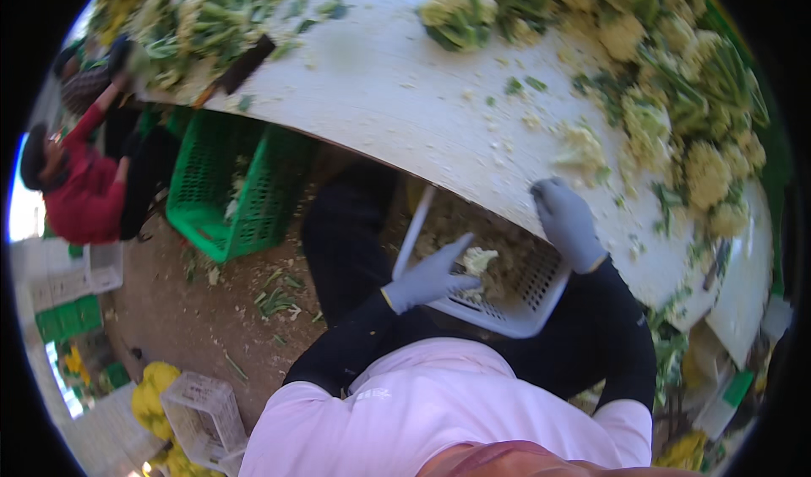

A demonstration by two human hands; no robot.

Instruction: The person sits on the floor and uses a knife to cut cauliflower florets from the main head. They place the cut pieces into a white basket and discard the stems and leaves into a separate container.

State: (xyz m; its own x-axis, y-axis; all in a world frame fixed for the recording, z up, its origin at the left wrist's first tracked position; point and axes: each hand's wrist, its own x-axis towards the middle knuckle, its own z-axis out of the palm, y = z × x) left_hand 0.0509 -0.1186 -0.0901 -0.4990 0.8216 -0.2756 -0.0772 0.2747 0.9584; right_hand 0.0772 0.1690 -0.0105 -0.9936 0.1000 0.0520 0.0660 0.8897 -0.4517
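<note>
My left hand, in a grey glove, reaches over a white plastic basket between my legs. Its fingers are spread, and a pale cauliflower floret shows just beyond the fingertips, apart from the palm. More cut pieces lie blurred inside the basket. At the near edge of the white tabletop, my right hand, also gloved, has its fingers curled with the back of the hand up. Whether it grips anything is hidden. A trimmed cauliflower piece lies on the table just beyond it.
Cauliflower heads with leaves are heaped at the right, and leafy trimmings at the upper left. A broad-bladed knife lies by the table edge. Green crates stand below. A person in red works at the left.
</note>
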